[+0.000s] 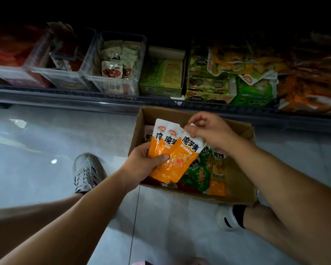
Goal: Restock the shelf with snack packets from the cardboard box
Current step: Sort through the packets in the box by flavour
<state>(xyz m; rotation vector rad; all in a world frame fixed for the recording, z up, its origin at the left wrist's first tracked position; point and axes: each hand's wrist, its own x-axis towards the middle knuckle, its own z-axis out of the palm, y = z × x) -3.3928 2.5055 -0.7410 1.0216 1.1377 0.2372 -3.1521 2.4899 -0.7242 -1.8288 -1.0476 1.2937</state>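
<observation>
My left grip (141, 165) is curling round three orange packets (172, 150) above the cardboard box (161, 113) on the floor. My right grip (210, 131) is pinching the rightmost one's top. I am judging it best to be squaring them first, before reaching for the far shelf (84, 96).

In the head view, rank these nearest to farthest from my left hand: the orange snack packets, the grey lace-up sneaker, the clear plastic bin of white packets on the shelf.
1. Orange snack packets: gripped in the left hand, above the cardboard box.
2. Grey lace-up sneaker: on the floor, to the hand's left.
3. Clear plastic bin: ahead on the shelf, farthest.
</observation>
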